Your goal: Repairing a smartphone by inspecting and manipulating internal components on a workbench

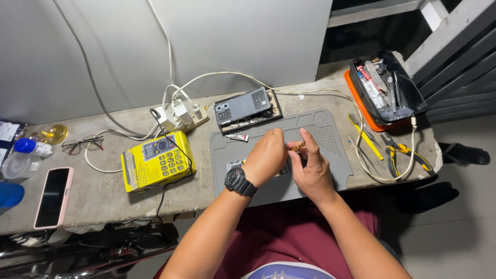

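My left hand and right hand meet over the grey mat at the desk's front edge, right fingers pinched shut on a small brown part; I cannot tell my left fingers' grip.

Yellow multimeter box, rectangular, left of grey mat; pink-cased phone, dark screen, far left; small red-white tube at mat's top edge
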